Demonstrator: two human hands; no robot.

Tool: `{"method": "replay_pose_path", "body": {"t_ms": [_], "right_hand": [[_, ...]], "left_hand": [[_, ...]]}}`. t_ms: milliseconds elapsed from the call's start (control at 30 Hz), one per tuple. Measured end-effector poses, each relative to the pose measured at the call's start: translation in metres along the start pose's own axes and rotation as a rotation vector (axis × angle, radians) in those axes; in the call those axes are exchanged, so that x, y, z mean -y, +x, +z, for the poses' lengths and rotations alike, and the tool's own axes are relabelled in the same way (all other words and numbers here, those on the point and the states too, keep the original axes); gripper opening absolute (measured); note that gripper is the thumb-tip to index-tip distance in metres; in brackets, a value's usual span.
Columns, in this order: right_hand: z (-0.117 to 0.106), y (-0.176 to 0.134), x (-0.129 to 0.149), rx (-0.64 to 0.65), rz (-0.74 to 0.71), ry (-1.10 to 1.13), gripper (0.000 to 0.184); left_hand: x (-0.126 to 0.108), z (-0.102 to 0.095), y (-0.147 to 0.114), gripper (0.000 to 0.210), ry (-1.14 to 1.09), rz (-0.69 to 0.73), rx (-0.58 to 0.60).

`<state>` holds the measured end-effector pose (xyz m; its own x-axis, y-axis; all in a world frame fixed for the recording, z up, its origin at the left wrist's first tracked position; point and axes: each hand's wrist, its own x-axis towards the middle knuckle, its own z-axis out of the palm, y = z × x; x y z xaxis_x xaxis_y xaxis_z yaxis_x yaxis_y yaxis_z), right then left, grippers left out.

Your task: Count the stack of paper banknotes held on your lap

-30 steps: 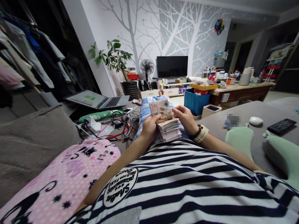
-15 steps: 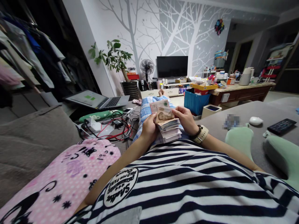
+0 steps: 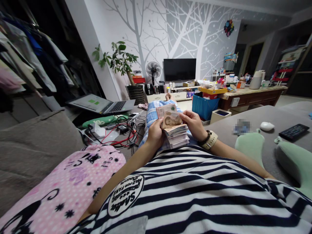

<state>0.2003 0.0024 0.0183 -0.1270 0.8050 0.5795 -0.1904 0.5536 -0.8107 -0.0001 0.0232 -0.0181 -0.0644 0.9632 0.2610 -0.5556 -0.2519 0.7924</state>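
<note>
Nearest: black-and-white striped shirt (image 3: 190,182); pink cat-print fleece (image 3: 80,182) left of it on the grey sofa (image 3: 280,115).

Just past the shirt, over the lap: stack of banknotes (image 3: 176,136), held between both hands and on no surface. Part of the stack hangs toward the wearer, layered edges showing. Further notes stand up from the fold, brownish portrait face in front, pink behind.

Left hand (image 3: 155,132) curled round the stack's left side, thumb pressed on the front note. Right hand (image 3: 193,123), cream-strapped watch (image 3: 211,140) at wrist: thumb and forefinger look pinched closed on the front note's right edge; other fingers loosely bent.

Progress, by judgement: sheaf partly leafed through. Some notes up, many down; which portion is done cannot be told, nor the count. Nothing set aside in sight.

Beyond, right side of sofa: mint-green neck pillow (image 3: 251,146), remote control (image 3: 293,132). Left edge: tangled cables (image 3: 133,131), open laptop (image 3: 119,106). Blue checked cloth (image 3: 152,109) over the legs.

Farther: crowded counter (image 3: 258,99), yellow tray (image 3: 212,90) at its left end, pale jug (image 3: 256,79) toward its right. Back wall: dark television (image 3: 179,69), standing fan (image 3: 153,69).
</note>
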Motion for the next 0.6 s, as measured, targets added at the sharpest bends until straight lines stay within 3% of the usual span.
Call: {"method": "replay_pose_path", "body": {"t_ms": [333, 600], "right_hand": [[0.0002, -0.0002, 0.0010, 0.004, -0.001, 0.021, 0.079], [-0.0005, -0.0012, 0.0027, 0.004, 0.030, 0.037, 0.075]], "left_hand": [[-0.0063, 0.0028, -0.0048, 0.018, 0.053, -0.005, 0.000], [-0.0104, 0.0032, -0.0105, 0.034, 0.083, 0.001, 0.013]]}}
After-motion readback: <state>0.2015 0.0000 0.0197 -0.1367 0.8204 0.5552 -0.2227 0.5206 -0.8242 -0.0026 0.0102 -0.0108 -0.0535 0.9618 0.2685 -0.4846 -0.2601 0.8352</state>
